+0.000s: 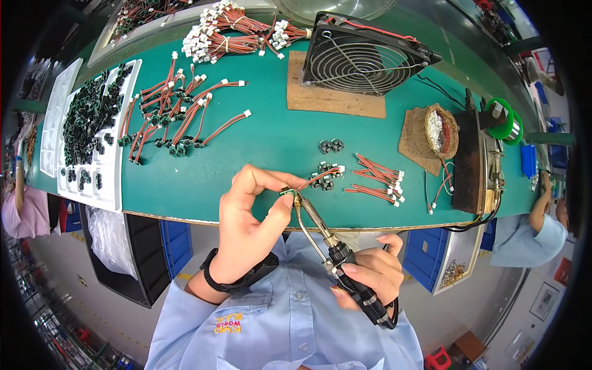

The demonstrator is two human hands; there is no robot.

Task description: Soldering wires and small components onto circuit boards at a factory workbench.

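Note:
Between thumb and forefinger, my left hand [250, 203] pinches a small green circuit board [286, 191] just above the table's front edge. A red-and-brown wire lead [320, 177] with a white connector runs from beside the board toward the right. My right hand [374, 275] is closed round the black handle of a soldering iron [357, 280]. A thin metal tube lies along the iron, and its tip meets the board's right side. Whether the wire ends are joined to the board is too small to tell. Just past the board sit several small black-and-green boards [331, 146].
Loose wire leads [379, 179] lie right of the boards. Wired boards [176, 114] are heaped at left beside a white tray [111, 179] of boards. A black fan [370, 55] stands at the back. At right are a tip-cleaning cup [453, 132], a dark box [472, 166] and a green solder spool [513, 126].

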